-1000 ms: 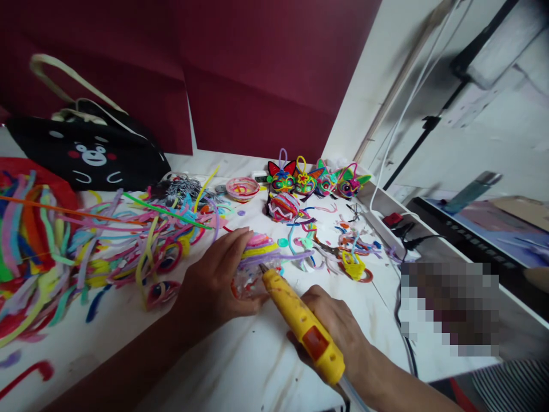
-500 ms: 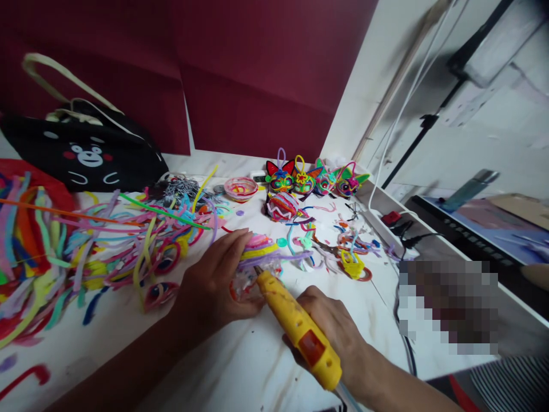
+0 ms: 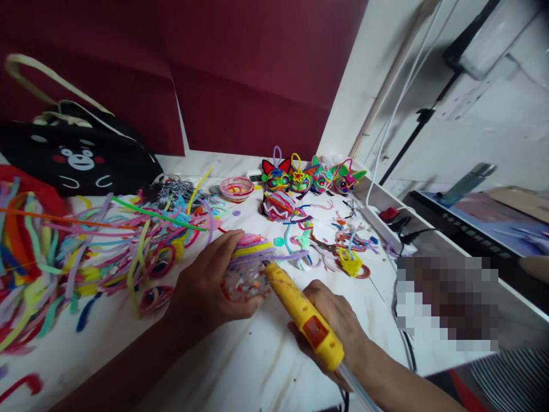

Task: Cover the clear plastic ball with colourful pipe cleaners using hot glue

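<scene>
My left hand (image 3: 214, 277) is wrapped round a clear rounded shell (image 3: 244, 283) with red and orange bits showing through it. Rows of pink, yellow and purple pipe cleaner (image 3: 253, 249) cover its upper part, and a loose purple end sticks out to the right. My right hand (image 3: 332, 315) grips a yellow hot glue gun (image 3: 306, 315), with a clear glue stick (image 3: 355, 389) coming out of its back. The gun's nozzle (image 3: 266, 264) is at the right side of the shell, by the purple strand; whether it touches is hard to tell.
Several colourful pipe-cleaner animal heads (image 3: 300, 180) stand at the back, behind a striped ball (image 3: 278, 206). A small bowl (image 3: 237, 189) is beside them. Loose pipe cleaners (image 3: 115, 246) heap up on the left, near a black bag (image 3: 81, 160). Yellow-handled scissors (image 3: 350, 262) and a power strip (image 3: 388, 232) lie right.
The glue gun's nozzle has shifted right along the purple strand. My left hand has turned the shell, so more of its clear underside shows. The view has shifted slightly.
</scene>
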Demonstrator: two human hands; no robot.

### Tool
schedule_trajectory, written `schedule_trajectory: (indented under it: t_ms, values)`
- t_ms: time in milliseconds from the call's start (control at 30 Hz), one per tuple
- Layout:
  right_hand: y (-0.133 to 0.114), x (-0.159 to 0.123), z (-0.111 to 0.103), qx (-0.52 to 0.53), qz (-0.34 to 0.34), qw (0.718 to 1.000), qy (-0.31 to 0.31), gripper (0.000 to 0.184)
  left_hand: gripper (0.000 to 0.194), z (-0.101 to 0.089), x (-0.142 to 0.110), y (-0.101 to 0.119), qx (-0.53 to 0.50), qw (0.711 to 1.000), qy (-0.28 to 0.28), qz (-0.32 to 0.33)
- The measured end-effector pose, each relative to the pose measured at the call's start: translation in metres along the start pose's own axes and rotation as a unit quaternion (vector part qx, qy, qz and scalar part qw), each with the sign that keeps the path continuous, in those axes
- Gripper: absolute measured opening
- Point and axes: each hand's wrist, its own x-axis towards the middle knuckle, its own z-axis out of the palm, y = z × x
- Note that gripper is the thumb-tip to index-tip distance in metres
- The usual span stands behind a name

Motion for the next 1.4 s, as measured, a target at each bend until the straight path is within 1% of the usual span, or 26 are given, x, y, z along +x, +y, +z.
schedule_trajectory:
  t_ms: [100,233,500,633,767,900,1033,1200,1267,1400]
  values:
    - [0.002,-0.005,0.003,0.009,0.014,1.000,0.003,0.010,0.084,-0.001,0.000,0.001,-0.001,1.000,0.000,-0.003]
    - [0.002,-0.007,0.006,0.009,0.010,1.000,0.011,0.011,0.082,-0.002,0.001,0.000,-0.003,1.000,0.001,0.012]
    - [-0.003,-0.001,0.007,-0.010,-0.031,0.999,0.019,0.010,0.081,-0.001,0.002,0.001,0.011,0.999,0.020,0.042]
    - [-0.004,0.000,0.009,0.011,-0.040,0.999,0.022,0.010,0.087,0.001,0.000,0.002,0.001,1.000,0.014,0.027]
    - [-0.009,0.006,0.008,0.006,-0.061,0.998,0.020,0.019,0.092,0.001,-0.003,0.001,0.003,1.000,0.004,0.031]
    - [-0.012,0.010,0.006,0.000,-0.068,0.998,0.017,0.025,0.088,0.001,-0.004,0.001,0.016,0.999,0.003,0.036]
    - [-0.010,0.008,0.005,0.001,-0.068,0.997,0.034,0.021,0.087,-0.001,-0.002,0.001,0.009,1.000,0.006,0.026]
    - [-0.003,0.001,0.006,-0.012,-0.048,0.998,0.038,0.011,0.081,-0.003,0.002,0.004,0.011,0.999,0.038,0.028]
    - [-0.002,-0.002,0.007,-0.011,-0.043,0.998,0.039,0.010,0.081,-0.004,0.002,0.004,0.010,0.999,0.032,0.026]
    - [-0.001,-0.002,0.006,-0.010,-0.040,0.999,0.034,0.010,0.086,-0.005,0.002,0.004,0.014,0.999,0.028,0.027]
